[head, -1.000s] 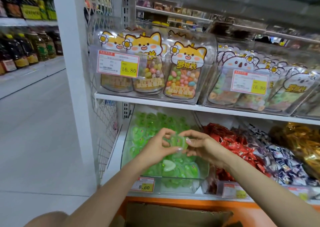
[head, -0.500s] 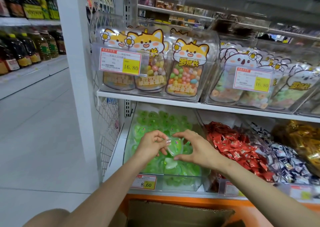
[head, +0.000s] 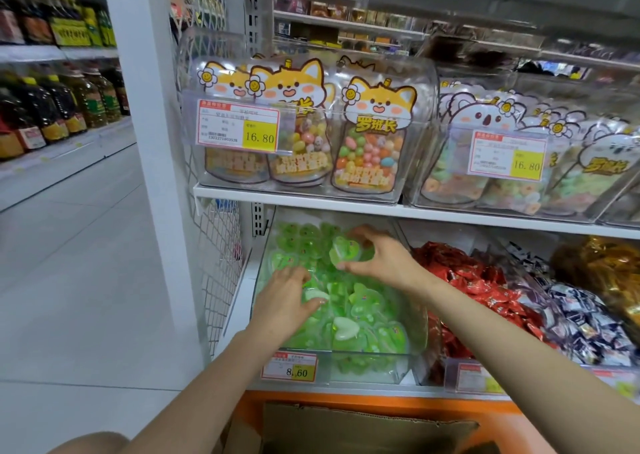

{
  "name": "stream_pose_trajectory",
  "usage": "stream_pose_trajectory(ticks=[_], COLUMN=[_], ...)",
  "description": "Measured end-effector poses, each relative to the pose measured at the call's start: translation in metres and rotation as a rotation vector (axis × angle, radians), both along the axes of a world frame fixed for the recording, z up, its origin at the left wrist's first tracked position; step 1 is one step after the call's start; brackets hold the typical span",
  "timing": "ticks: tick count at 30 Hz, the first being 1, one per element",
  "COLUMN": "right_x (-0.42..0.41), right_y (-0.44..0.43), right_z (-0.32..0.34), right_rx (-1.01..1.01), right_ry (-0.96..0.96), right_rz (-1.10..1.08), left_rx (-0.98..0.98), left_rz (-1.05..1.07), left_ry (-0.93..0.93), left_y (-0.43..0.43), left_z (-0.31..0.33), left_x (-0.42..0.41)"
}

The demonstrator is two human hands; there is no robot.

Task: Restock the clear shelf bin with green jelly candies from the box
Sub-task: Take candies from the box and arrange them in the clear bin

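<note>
Hidden: the cardboard box (head: 363, 426) is cut off by the near edge, and its inside is out of sight.
Bin: the clear shelf bin (head: 377, 367) sits at the left end of the lower shelf, heaped with green jelly candies (head: 367, 311). A price tag (head: 289, 367) covers its front left.
Right hand: the right hand (head: 384, 259) pinches one green jelly candy (head: 346, 251) between thumb and fingers, above the far part of the heap.
Candy axis: it stands on edge with its long axis near-to-far. Which way its tip points is unclear.
Left hand: the left hand (head: 285, 297) has bent fingers on the heap. Cannot tell whether it grips anything.
</note>
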State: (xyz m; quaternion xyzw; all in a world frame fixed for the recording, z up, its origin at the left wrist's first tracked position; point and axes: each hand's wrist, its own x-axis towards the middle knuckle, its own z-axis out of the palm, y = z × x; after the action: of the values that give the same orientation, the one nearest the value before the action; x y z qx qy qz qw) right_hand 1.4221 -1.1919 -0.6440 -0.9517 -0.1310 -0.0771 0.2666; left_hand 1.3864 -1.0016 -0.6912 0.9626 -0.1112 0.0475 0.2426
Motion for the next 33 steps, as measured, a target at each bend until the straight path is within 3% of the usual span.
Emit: stream_pose_trajectory(ticks=[4, 8, 15, 17, 19, 22, 27, 33], right_x=[0.018, 0.022, -0.001, -0.011, -0.018, -0.021, -0.025, -0.019], right_y=[0.023, 0.031, 0.040, 0.036, 0.021, -0.008, -0.014, -0.007], right_z=[-0.011, -0.024, -0.027, -0.023, -0.013, 0.002, 0.005, 0.005], right_rx=[-0.057, -0.112, 0.405, 0.442, 0.428, 0.361, -0.046, 0.023], right_ry=[0.110, 0.111, 0.180, 0.181, 0.183, 0.172, 0.149, 0.146], right_rz=[0.051, 0.043, -0.113, -0.115, -0.072, 0.171, 0.402, 0.383], left_rx=[0.015, -0.165, -0.664, -0.869, -1.158, -1.405, -1.344, -1.288], left_rz=[-0.041, -0.022, 0.002, -0.016, -0.073, -0.184, -0.237, -0.277], left_ry=[0.133, 0.134, 0.006, 0.107, 0.336, 0.677, 0.820, 0.813], left_y=[0.003, 0.004, -0.010, -0.014, -0.013, -0.004, -0.001, -0.001], left_z=[-0.009, -0.011, -0.002, 0.004, 0.011, 0.018, 0.014, 0.016], left_x=[0.003, 0.006, 0.017, 0.016, 0.013, 0.011, 0.009, 0.005])
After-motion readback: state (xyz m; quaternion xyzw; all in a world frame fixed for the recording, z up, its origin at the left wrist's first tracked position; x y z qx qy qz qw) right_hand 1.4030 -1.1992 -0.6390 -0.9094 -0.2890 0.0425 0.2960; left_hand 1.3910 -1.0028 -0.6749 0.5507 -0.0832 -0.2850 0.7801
